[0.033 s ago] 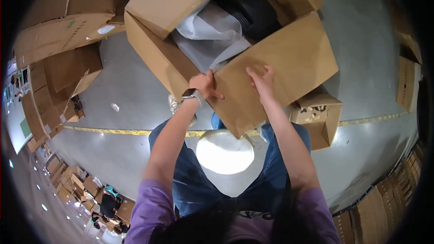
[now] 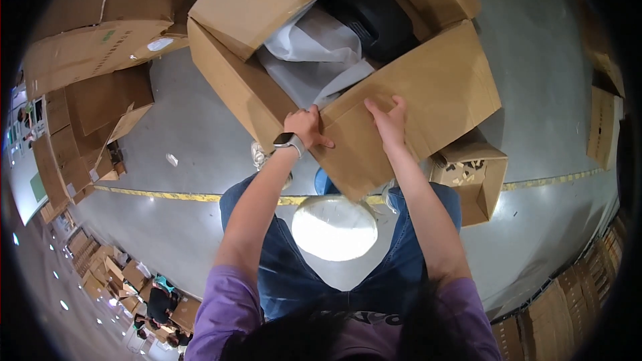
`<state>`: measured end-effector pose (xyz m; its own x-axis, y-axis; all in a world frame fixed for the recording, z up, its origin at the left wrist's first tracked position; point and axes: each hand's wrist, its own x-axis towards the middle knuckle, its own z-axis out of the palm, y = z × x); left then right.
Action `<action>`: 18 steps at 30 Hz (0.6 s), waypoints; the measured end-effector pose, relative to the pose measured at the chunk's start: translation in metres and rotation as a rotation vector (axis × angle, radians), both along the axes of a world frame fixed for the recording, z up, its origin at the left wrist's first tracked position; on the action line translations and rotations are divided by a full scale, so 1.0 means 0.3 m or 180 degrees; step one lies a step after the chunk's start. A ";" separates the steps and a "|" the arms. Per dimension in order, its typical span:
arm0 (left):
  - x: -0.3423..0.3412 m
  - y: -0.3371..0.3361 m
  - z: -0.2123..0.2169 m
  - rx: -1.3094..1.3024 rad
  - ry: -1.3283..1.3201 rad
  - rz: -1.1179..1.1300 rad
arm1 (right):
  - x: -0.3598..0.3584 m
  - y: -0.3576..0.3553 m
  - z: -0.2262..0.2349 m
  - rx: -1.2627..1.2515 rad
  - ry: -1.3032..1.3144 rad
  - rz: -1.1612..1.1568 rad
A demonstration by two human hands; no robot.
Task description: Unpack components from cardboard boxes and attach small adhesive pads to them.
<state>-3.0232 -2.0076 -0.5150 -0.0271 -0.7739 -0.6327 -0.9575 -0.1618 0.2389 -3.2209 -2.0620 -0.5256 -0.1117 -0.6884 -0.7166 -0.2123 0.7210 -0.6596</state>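
Observation:
An open cardboard box point(image 2: 234, 80) lies in front of me with its flaps spread. Inside are a black moulded object point(image 2: 381, 23), whose kind I cannot tell, and translucent white wrapping point(image 2: 321, 47). My left hand point(image 2: 307, 127), a watch on its wrist, is at the near corner of the box. Its fingers curl over the edge of the near flap point(image 2: 441, 73) and its thumb lies on the outer face. Against that same flap rests my right hand point(image 2: 390, 122), thumb and forefinger apart, holding nothing; its other fingers are partly hidden.
A round white-topped stool point(image 2: 334, 227) stands between my knees. To the right is a small open carton point(image 2: 491, 184) with small dark and pale pieces. Large cartons point(image 2: 93, 53) fill the left side. A yellow line point(image 2: 160, 192) crosses the floor. People point(image 2: 159, 304) appear at lower left.
The box and both hands sit very slightly lower and to the right in the picture. The hold on the flap looks the same.

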 end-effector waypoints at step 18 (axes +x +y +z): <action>-0.048 0.221 -0.228 -0.0699 0.0510 -0.0659 | 0.071 -0.016 -0.210 -0.1562 0.3063 0.5699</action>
